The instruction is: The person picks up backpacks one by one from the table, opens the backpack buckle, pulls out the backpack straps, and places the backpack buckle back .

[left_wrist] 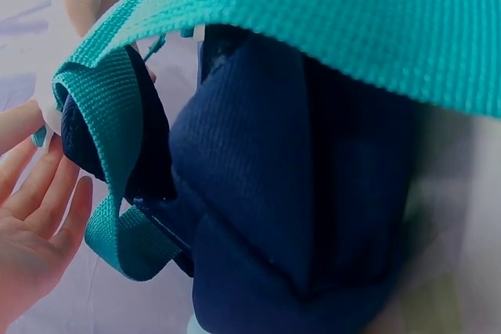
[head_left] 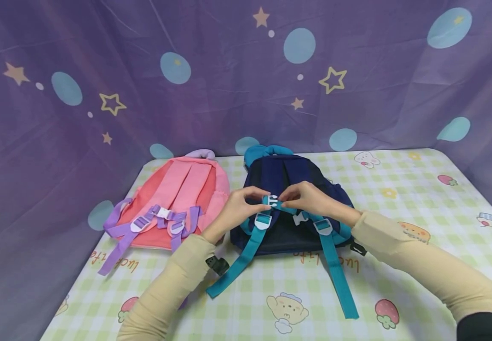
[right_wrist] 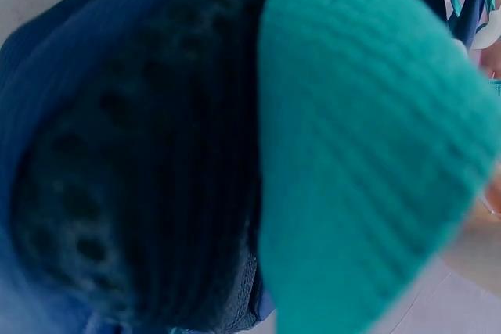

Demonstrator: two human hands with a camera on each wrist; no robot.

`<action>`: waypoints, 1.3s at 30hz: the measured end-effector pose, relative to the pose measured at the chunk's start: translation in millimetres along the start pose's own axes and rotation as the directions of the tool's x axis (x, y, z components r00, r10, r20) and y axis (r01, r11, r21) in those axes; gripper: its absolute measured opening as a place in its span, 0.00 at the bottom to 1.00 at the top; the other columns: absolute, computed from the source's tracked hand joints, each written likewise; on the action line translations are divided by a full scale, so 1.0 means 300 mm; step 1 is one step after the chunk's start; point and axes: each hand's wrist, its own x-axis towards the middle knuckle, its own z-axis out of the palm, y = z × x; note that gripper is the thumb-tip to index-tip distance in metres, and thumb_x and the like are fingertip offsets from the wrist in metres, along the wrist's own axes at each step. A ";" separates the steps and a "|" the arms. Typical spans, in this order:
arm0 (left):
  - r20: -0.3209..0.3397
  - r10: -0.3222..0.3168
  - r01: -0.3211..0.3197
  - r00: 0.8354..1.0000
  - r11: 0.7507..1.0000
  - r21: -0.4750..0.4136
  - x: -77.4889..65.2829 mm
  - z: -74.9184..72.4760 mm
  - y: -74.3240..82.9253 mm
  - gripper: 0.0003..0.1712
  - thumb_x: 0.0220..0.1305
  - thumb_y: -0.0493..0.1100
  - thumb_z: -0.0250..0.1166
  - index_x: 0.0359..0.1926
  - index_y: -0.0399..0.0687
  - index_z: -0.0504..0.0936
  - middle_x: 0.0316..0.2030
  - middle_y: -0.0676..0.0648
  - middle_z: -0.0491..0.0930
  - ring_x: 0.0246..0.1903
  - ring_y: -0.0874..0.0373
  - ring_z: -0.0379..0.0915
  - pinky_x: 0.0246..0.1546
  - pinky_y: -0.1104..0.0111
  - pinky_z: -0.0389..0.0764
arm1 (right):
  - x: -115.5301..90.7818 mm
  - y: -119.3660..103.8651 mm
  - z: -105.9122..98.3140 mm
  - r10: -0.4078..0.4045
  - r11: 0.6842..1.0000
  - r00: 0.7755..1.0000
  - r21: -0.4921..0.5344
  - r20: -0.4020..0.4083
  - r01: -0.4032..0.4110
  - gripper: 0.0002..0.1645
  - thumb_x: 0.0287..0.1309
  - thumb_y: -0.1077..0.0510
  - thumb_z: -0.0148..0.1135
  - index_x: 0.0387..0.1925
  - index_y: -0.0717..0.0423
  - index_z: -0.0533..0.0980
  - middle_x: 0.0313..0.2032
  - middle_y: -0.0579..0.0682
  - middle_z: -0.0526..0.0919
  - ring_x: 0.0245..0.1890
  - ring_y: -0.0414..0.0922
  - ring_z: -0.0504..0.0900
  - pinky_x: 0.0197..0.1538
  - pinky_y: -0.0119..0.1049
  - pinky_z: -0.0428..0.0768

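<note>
A navy backpack (head_left: 288,241) with teal straps lies back-panel up on the table. Over its middle, my left hand (head_left: 239,208) pinches the left side of a white pronged buckle (head_left: 272,201) between thumb and fingertips. Just to the right, my right hand (head_left: 307,199) pinches the teal webbing (head_left: 287,208) beside the buckle. Another white buckle piece (head_left: 300,218) hangs below my right hand. White strap adjusters (head_left: 263,221) sit on the shoulder straps. In the left wrist view, teal webbing (left_wrist: 329,29) crosses before the bag. Webbing (right_wrist: 368,162) hides most of the right wrist view.
To the left lies a pink backpack (head_left: 186,189) with purple straps and a white chest buckle (head_left: 165,213). Two loose teal strap ends (head_left: 341,289) trail toward the front of the table. A checked cloth (head_left: 420,203) covers the table, and a purple curtain (head_left: 237,109) stands behind.
</note>
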 end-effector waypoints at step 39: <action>-0.019 0.155 -0.154 0.988 0.987 0.056 -0.002 0.017 -0.014 0.13 0.54 0.33 0.73 0.42 0.35 0.83 0.38 0.41 0.84 0.39 0.48 0.79 0.46 0.57 0.80 | 0.004 -0.014 -0.005 0.025 0.995 0.998 0.100 -0.050 -0.020 0.10 0.63 0.66 0.61 0.42 0.69 0.82 0.39 0.58 0.86 0.36 0.47 0.84 0.38 0.35 0.79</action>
